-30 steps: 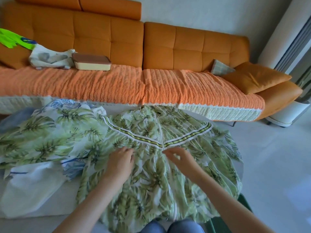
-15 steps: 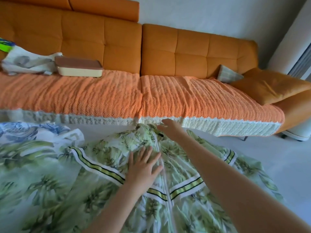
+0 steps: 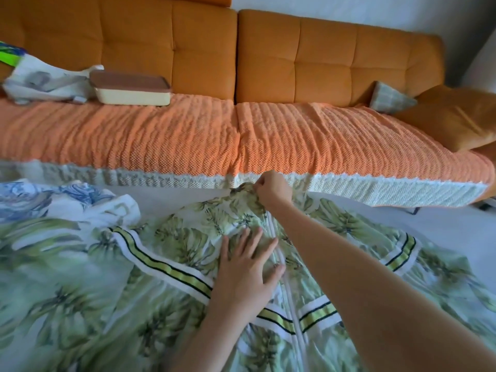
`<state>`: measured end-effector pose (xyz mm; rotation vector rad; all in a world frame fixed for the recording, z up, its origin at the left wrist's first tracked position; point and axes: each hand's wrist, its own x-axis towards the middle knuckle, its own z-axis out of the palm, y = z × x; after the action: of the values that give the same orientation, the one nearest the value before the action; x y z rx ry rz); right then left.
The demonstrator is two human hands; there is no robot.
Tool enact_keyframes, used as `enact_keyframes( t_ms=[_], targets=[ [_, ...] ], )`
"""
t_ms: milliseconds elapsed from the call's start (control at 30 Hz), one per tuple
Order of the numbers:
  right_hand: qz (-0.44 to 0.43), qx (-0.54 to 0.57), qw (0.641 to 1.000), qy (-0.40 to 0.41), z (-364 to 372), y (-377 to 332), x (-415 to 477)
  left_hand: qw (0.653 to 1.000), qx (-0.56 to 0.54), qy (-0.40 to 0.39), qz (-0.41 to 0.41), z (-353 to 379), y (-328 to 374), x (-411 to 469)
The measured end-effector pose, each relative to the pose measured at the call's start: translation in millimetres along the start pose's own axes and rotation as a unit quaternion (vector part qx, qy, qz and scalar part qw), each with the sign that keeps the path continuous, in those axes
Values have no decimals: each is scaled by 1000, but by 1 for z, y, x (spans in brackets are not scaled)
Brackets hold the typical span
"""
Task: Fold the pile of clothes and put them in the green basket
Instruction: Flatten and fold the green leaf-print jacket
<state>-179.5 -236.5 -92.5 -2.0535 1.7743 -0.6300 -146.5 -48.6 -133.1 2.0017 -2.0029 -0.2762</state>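
1. Green leaf-print cloth fills the near floor: we have one garment (image 3: 188, 242), a zip-front piece with a striped band, spread flat before us.
2. Our left hand (image 3: 247, 272) lies palm-down on it just left of the zip, fingers (image 3: 252, 237) loose and splayed, gripping nothing, only pressing the cloth flat.
3. Our right hand (image 3: 272, 187) reaches to the far end of the garment, at the foot of the sofa (image 3: 322, 63), with its fingers pinched on the top of the zip line or the neck edge; which of the two we cannot tell.
4. We judge the step to be straightening and laying out this garment before its first fold, so the task looks early.
5. Next, we would need to draw the far end taut, smooth the panels, then bring the sides in over the zip.
6. More clothes (image 3: 53, 202), blue-and-white print, wait at the far left of the floor, touching the garment.
7. We see no green basket in view.
8. Pale floor (image 3: 442, 224) shows on the right; the sofa carries an orange knitted throw (image 3: 161, 140), a lidded box (image 3: 131, 89), a bag (image 3: 43, 79) and cushions (image 3: 456, 116).
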Motion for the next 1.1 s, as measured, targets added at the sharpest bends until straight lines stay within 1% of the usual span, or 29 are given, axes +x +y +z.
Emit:
enact_keyframes(
  t_ms=[67, 100, 167, 200, 233, 267, 300, 333, 400, 433, 467, 500, 533, 600, 633, 667, 700, 767, 833, 900, 933, 967, 1000, 1033, 1067, 1100],
  targets=[
    [-17, 92, 993, 75, -21, 1, -14, 1000, -5, -3, 1, 2, 0, 0],
    [-39, 141, 983, 115, -32, 1, -27, 1000, -14, -2, 1, 0, -1, 0],
    [-102, 216, 958, 158, -53, 9, -64, 999, -44, -8, 2, -2, -2, 0],
    [-132, 224, 950, 170, -61, 18, -86, 997, -81, -8, 2, -4, -2, 0],
    [-159, 204, 950, 177, -66, 32, -107, 988, -153, 2, -8, -8, -4, 0],
    [-178, 162, 955, 173, -70, 47, -128, 968, -248, 14, -33, -16, -4, -2],
    [-183, 117, 964, 152, -71, 63, -147, 937, -341, 29, -71, -26, -4, -6],
    [-174, 79, 975, 116, -72, 77, -162, 909, -398, 64, -108, -38, -5, -11],
    [-148, 24, 988, 45, -73, 98, -179, 869, -436, 174, -153, -64, -6, -22],
    [-145, 8, 989, 21, -73, 103, -182, 859, -435, 220, -158, -76, -5, -24],
    [-145, 2, 989, 2, -74, 104, -183, 858, -424, 241, -160, -87, -4, -21],
    [-145, 2, 989, -14, -74, 103, -183, 868, -404, 240, -162, -97, -2, -15],
    [-144, 3, 989, -25, -75, 100, -184, 887, -377, 210, -163, -103, 0, -4],
    [-140, 9, 989, -39, -75, 92, -187, 926, -315, 96, -184, -100, -1, 26],
    [-141, 14, 989, -43, -74, 90, -190, 933, -291, 42, -206, -97, -1, 40],
    [-144, 17, 988, -45, -74, 88, -192, 930, -282, 0, -235, -92, -1, 54],
    [-149, 16, 988, -46, -74, 88, -194, 921, -287, -24, -261, -88, 1, 65],
    [-157, 24, 985, -61, -73, 89, -197, 892, -340, -17, -297, -81, 3, 86],
    [-158, 42, 983, -81, -73, 90, -199, 835, -436, -1, -336, -75, 10, 101],
    [-161, 56, 979, -109, -74, 91, -201, 774, -527, 24, -350, -71, 15, 110],
    [-160, 68, 977, -125, -75, 90, -201, 742, -578, 24, -339, -71, 14, 113],
    [-151, 85, 975, -136, -77, 90, -201, 703, -635, 22, -321, -72, 15, 113],
    [-132, 119, 975, -135, -80, 89, -200, 661, -691, 14, -292, -76, 14, 112],
    [-94, 174, 973, -121, -84, 88, -199, 632, -731, 14, -258, -83, 16, 107],
    [-41, 250, 963, -95, -90, 87, -199, 624, -752, 19, -212, -91, 19, 100],
    [22, 344, 936, -64, -96, 87, -198, 644, -750, 24, -151, -101, 23, 87]
  ],
)
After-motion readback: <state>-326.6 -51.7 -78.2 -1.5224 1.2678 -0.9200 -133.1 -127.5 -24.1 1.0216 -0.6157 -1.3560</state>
